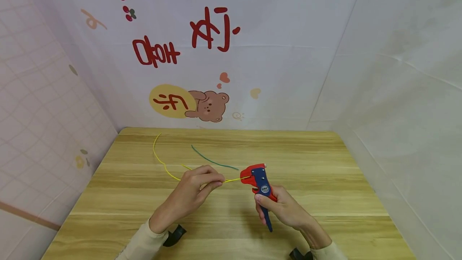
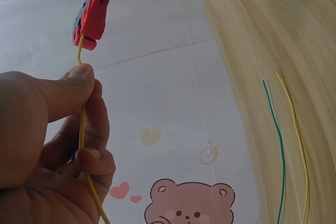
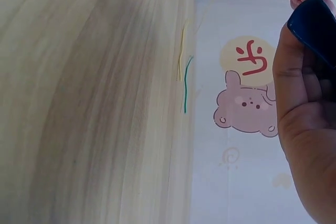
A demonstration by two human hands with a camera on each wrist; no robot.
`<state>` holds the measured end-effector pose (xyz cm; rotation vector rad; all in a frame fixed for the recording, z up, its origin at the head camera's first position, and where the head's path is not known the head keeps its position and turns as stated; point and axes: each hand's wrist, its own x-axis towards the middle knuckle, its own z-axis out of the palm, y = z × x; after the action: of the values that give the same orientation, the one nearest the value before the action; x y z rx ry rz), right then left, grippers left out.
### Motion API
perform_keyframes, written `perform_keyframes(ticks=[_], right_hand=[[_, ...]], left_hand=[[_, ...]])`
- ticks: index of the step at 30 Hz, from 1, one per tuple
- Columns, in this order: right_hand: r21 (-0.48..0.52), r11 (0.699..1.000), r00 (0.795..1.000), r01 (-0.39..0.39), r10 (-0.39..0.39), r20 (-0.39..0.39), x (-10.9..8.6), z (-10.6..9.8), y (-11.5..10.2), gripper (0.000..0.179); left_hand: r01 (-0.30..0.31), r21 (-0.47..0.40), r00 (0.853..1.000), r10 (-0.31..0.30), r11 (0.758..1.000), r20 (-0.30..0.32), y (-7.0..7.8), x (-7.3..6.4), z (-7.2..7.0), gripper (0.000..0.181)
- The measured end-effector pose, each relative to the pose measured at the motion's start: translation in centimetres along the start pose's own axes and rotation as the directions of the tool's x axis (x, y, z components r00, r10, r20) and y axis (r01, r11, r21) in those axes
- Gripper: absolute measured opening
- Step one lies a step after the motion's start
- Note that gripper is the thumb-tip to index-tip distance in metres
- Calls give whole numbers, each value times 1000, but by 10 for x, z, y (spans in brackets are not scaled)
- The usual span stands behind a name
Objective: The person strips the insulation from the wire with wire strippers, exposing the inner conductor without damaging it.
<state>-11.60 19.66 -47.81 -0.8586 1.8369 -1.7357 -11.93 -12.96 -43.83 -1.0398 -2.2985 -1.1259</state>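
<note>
Left hand [image 1: 196, 185] pinching slender yellow wire [image 1: 232, 179] running right into red-and-blue pistol-shaped wire stripper [image 1: 260, 177], gripped in right hand [image 1: 286, 208]. Slim green wire [image 1: 212, 161] on pale wooden table [image 1: 317, 163], far side, left of stripper.

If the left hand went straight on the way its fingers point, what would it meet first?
Most likely the red nose of the wire stripper: the yellow wire that the left hand pinches leads straight there. Exact depth is unclear.

Wooden table [image 1: 314, 171], white printed backdrop [image 1: 285, 47]
</note>
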Motion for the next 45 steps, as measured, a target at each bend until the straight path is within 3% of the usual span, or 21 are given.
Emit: perform_keyframes(ticks=[13,28,45], right_hand=[[-88,996,997,-20,13,-77,0,8,-3,31],[-77,997,993,-26,17,-120,2,13,-5,34],[-83,996,989,-32,20,-146,2,16,-4,37]], left_hand=[[11,-9,1000,-11,1000,-6,0,-1,2,18],[61,5,998,-61,998,-22,3,1,2,17],[60,9,998,-60,998,-18,3,2,3,14]])
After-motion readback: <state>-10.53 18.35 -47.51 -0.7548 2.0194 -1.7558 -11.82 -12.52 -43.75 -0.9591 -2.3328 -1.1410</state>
